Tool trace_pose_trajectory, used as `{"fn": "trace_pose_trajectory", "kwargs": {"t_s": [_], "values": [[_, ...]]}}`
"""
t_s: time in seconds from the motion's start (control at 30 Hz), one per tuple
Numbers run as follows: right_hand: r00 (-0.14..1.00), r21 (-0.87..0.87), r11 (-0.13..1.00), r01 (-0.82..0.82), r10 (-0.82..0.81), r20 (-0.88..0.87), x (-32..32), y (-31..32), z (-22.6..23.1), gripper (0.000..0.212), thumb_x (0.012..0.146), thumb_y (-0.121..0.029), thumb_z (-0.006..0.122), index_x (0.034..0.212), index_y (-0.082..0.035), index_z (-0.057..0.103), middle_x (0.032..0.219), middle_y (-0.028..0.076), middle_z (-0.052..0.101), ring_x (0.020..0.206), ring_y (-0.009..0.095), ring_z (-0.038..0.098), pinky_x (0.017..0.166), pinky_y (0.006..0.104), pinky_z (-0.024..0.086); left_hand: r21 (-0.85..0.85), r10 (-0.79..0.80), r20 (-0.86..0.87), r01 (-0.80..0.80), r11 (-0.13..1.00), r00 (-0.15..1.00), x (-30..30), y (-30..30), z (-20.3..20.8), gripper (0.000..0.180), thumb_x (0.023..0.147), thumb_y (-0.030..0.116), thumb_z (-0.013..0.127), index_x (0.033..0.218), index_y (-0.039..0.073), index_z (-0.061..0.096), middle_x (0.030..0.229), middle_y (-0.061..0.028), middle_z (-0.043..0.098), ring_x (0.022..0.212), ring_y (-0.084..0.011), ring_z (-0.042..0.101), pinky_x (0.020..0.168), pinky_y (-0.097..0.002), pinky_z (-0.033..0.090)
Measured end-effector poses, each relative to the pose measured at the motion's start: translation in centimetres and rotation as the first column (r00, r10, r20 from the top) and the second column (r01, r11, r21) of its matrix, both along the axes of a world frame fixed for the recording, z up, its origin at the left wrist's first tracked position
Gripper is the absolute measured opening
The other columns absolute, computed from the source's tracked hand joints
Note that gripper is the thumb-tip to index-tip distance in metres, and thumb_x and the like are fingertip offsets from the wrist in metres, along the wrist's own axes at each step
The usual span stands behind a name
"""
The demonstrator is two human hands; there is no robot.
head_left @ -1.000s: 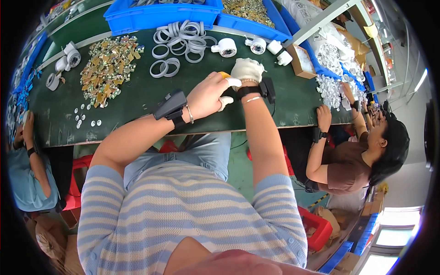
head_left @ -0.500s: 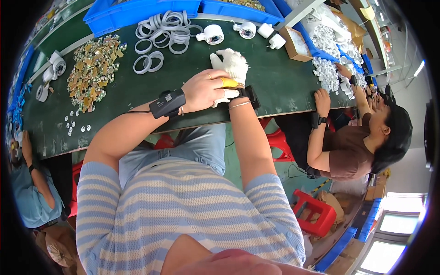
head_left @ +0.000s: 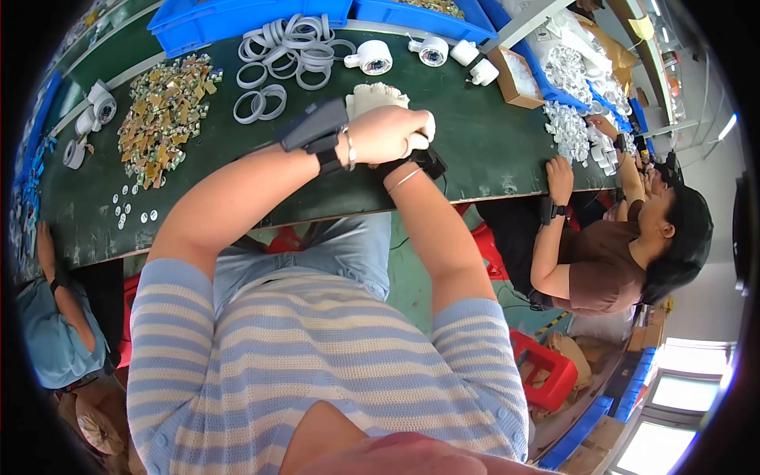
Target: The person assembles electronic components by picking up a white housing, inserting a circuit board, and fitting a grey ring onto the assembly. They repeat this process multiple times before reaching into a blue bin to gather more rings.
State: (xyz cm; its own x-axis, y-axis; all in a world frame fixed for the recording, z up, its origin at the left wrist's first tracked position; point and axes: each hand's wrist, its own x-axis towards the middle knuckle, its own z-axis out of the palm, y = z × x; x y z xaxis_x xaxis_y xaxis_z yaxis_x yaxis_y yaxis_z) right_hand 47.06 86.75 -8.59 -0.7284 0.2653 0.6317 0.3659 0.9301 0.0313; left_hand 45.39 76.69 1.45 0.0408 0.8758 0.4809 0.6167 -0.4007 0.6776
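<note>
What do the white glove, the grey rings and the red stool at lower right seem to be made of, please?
White glove: probably matte knitted cotton or blend, from its soft, crinkled surface.
Grey rings: their even colour and smooth edges suggest satin plastic, though coated metal is possible.
Red stool: probably moulded plastic, fairly glossy, from its uniform colour and large openings.

Glove (head_left: 376, 97): cream-white
Finger covers (head_left: 428, 127): white
Wrist devices (head_left: 315, 127): black
Bracelet (head_left: 351, 149): silver
Sweater (head_left: 332, 340): horizontal stripes, pale blue and cream
Jeans (head_left: 348, 252): faded light blue
Tabletop (head_left: 301, 190): dark green, whitish scuffs along the near edge
Rings (head_left: 317, 54): plain pale grey
Board heap (head_left: 165, 111): tan and green, flecked white
Small discs (head_left: 144, 217): white, dark marks at centre
3 housings (head_left: 372, 58): white, 2 with dark round faces, 1 with a black band
Bins (head_left: 237, 24): bright blue
Stool (head_left: 548, 384): red
Right co-worker's shirt (head_left: 598, 277): brown
Left co-worker's shirt (head_left: 63, 340): light teal-blue
</note>
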Motion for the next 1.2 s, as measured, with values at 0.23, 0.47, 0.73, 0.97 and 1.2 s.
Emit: {"fn": "trace_pose_trajectory", "kwargs": {"t_s": [0.23,0.47,0.73,0.97,1.2], "values": [[0.991,-0.112,0.986,-0.127,0.129,0.016,1.0,-0.3,0.4,0.03,0.095,-0.045,0.063,0.106,-0.017,0.065,0.105,0.008,0.066,0.11,0.028,0.063,0.094,0.0435,0.048,-0.349,-0.168,0.037,0.17,0.921,0.985,-1.6,-3.3,3.9,0.056,0.091,0.022,0.079,0.14,0.008,0.057,0.108,-0.0151,0.067,0.101,-0.029,0.067,0.087,-0.0385,0.054],[0.957,-0.223,0.936,-0.272,0.287,0.037,4.4,-1.7,0.6,0.042,0.096,-0.051,0.061,0.123,-0.02,0.062,0.116,0.007,0.063,0.123,0.027,0.058,0.106,0.0421,0.043,-0.168,-0.118,-0.138,0.095,0.981,0.983,-1.3,-2.2,0.7,0.088,0.08,0.018,0.086,0.156,0.008,0.043,0.089,-0.0136,0.066,0.086,-0.0325,0.064,0.078,-0.0429,0.051],[0.946,-0.217,0.945,-0.245,0.282,0.16,3.9,-1.7,1.7,0.039,0.09,-0.051,0.066,0.114,-0.02,0.066,0.107,0.007,0.064,0.111,0.025,0.06,0.097,0.0421,0.046,-0.199,-0.162,-0.156,0.129,0.971,0.974,-1.6,-0.5,0.7,0.06,0.09,0.024,0.08,0.147,0.018,0.059,0.092,-0.0145,0.063,0.089,-0.0335,0.063,0.083,-0.0418,0.05],[0.921,-0.216,0.949,-0.228,0.282,0.268,4.1,-1.4,3.0,0.037,0.083,-0.05,0.071,0.105,-0.02,0.071,0.097,0.007,0.064,0.099,0.024,0.062,0.088,0.0421,0.048,-0.139,-0.127,-0.172,0.104,0.985,0.977,-1.0,-0.9,1.1,0.042,0.094,0.028,0.076,0.136,0.025,0.07,0.089,-0.0105,0.07,0.094,-0.0293,0.066,0.082,-0.0423,0.053],[0.884,-0.213,0.949,-0.233,0.298,0.359,3.7,0.3,4.7,0.035,0.077,-0.05,0.077,0.096,-0.02,0.075,0.088,0.007,0.065,0.086,0.022,0.064,0.079,0.0421,0.05,-0.036,-0.063,0.063,0.066,0.997,0.996,-1.7,-1.6,0.8,0.042,0.093,0.028,0.078,0.133,0.015,0.07,0.092,-0.0159,0.071,0.086,-0.0332,0.067,0.08,-0.0404,0.053]]}}
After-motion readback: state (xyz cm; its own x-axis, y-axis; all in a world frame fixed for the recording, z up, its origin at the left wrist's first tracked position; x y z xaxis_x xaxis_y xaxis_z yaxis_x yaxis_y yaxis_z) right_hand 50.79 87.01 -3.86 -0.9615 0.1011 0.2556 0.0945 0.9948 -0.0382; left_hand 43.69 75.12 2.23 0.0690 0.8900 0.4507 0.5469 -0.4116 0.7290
